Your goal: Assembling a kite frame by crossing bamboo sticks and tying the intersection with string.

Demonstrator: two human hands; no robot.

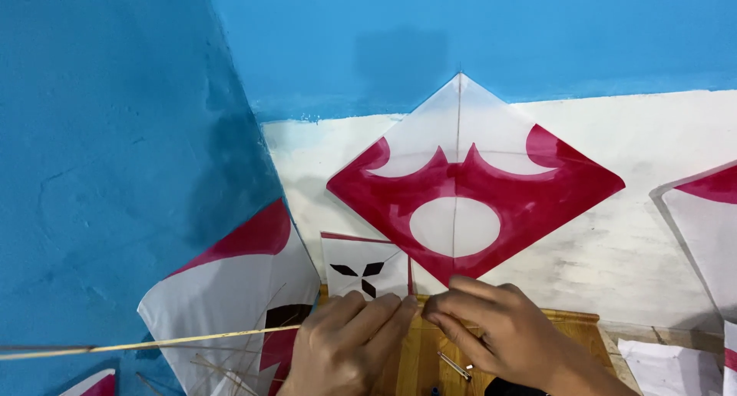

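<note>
Blue-and-white wall (614, 58) backs a red kite (491, 188) above wooden table (576, 331).

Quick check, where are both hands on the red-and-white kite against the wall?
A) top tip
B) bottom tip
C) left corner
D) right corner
B: the left hand and right hand meet fingertip to fingertip at the bottom tip of the kite, which stands against the wall; its top, left and right corners are untouched.
</note>
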